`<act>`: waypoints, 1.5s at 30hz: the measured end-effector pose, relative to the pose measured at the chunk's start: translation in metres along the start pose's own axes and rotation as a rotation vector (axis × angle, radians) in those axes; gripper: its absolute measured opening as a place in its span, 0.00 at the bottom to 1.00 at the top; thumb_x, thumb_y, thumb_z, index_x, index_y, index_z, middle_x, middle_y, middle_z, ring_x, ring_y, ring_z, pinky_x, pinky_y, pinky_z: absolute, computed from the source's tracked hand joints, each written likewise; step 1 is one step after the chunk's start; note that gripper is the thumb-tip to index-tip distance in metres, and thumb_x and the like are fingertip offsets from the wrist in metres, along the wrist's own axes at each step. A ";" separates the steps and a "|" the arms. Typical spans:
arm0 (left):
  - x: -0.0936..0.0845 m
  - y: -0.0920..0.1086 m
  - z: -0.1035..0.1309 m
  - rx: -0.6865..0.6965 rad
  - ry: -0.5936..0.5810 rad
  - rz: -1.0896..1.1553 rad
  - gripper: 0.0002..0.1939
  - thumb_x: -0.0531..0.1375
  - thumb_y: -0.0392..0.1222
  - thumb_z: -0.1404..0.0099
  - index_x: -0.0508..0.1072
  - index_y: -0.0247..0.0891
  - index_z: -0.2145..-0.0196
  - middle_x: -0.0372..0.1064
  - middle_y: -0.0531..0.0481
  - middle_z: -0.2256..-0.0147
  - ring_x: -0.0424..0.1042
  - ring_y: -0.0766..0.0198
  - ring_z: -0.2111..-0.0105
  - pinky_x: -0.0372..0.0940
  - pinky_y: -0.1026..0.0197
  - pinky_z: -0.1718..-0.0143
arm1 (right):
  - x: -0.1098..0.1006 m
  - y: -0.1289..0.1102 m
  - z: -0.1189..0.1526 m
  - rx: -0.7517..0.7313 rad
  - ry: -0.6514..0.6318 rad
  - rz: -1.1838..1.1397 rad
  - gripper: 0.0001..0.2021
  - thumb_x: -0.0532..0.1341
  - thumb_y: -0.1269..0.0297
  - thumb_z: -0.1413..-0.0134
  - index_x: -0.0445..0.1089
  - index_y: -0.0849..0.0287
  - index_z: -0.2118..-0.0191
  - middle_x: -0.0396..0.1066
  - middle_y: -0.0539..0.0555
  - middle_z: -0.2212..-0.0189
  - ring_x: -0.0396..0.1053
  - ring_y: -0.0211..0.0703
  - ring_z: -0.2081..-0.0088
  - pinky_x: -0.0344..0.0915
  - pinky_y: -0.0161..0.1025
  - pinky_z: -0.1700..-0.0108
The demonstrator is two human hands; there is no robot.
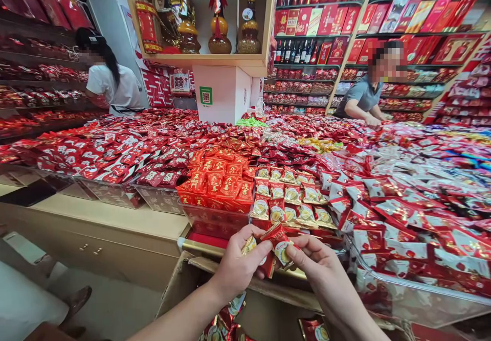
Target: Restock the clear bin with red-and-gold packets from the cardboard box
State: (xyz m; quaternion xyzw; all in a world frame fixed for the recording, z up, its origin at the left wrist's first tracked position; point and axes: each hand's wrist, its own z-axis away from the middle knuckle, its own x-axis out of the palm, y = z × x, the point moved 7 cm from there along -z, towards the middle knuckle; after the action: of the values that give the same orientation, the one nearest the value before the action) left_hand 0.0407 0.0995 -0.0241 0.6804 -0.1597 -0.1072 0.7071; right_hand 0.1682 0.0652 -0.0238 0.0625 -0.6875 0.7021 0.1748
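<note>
Both of my hands are raised over an opened cardboard box (264, 286), close together. My left hand (240, 259) is closed around red-and-gold wrapped candies, pinched between thumb and fingers. A red candy packet (279, 244) with a pale round picture lies between the hands, and the thumb and fingers of my right hand (318, 262) pinch its right side. More candy packets (226, 320) of a similar look lie loose inside the box. Just beyond, rows of matching gold-and-red packets (291, 195) stand upright in a display bin.
Orange-red packets (217, 182) fill a clear bin to the left. White-and-red packets (402, 233) heap in a clear bin (429, 295) at right. One person (115, 80) stands back left, another person (362, 93) back right. A white pillar (218, 95) rises from the candy display.
</note>
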 end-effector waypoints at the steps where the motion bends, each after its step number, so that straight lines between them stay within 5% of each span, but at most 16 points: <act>1: 0.000 0.001 0.000 0.010 0.004 -0.028 0.10 0.58 0.46 0.44 0.65 0.37 0.70 0.63 0.58 0.82 0.62 0.71 0.84 0.60 0.71 0.86 | 0.000 0.001 0.000 0.004 0.003 0.002 0.11 0.66 0.59 0.62 0.70 0.60 0.73 0.71 0.50 0.76 0.66 0.36 0.74 0.64 0.33 0.70; 9: 0.001 0.012 0.002 0.159 -0.019 -0.214 0.09 0.60 0.45 0.45 0.69 0.37 0.69 0.65 0.54 0.73 0.64 0.68 0.73 0.62 0.69 0.70 | 0.000 0.005 -0.004 -0.090 -0.131 0.234 0.11 0.61 0.57 0.54 0.69 0.61 0.73 0.68 0.50 0.77 0.62 0.35 0.75 0.60 0.32 0.71; 15: 0.005 0.000 0.001 0.041 -0.091 -0.159 0.13 0.57 0.50 0.43 0.66 0.36 0.73 0.58 0.58 0.80 0.58 0.73 0.83 0.57 0.71 0.83 | 0.001 0.004 -0.002 -0.160 -0.171 0.378 0.12 0.59 0.56 0.52 0.69 0.60 0.68 0.69 0.52 0.73 0.63 0.38 0.71 0.61 0.34 0.68; 29: 0.008 -0.003 -0.001 -0.010 -0.093 -0.041 0.14 0.56 0.51 0.43 0.65 0.36 0.73 0.61 0.58 0.83 0.61 0.74 0.84 0.59 0.73 0.86 | -0.002 0.003 -0.002 -0.213 -0.193 0.488 0.10 0.58 0.58 0.50 0.69 0.56 0.64 0.71 0.54 0.67 0.67 0.43 0.65 0.64 0.40 0.60; 40: -0.004 -0.005 -0.004 -0.064 0.046 0.014 0.13 0.57 0.51 0.44 0.63 0.38 0.74 0.62 0.59 0.83 0.61 0.74 0.86 0.58 0.74 0.88 | -0.008 0.004 -0.003 -0.279 -0.099 0.532 0.09 0.58 0.58 0.51 0.65 0.59 0.68 0.67 0.53 0.73 0.65 0.39 0.71 0.64 0.34 0.69; 45: -0.007 -0.001 -0.003 0.011 0.064 -0.046 0.13 0.56 0.51 0.43 0.63 0.39 0.71 0.61 0.60 0.83 0.63 0.72 0.85 0.60 0.72 0.86 | -0.003 -0.004 0.001 -0.341 -0.126 0.737 0.10 0.56 0.57 0.50 0.66 0.59 0.71 0.68 0.53 0.75 0.65 0.39 0.73 0.63 0.33 0.71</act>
State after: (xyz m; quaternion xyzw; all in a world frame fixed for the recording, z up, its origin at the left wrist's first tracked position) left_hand 0.0358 0.1050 -0.0257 0.6909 -0.1219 -0.1011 0.7054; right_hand 0.1726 0.0638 -0.0208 -0.1751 -0.7797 0.5884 -0.1231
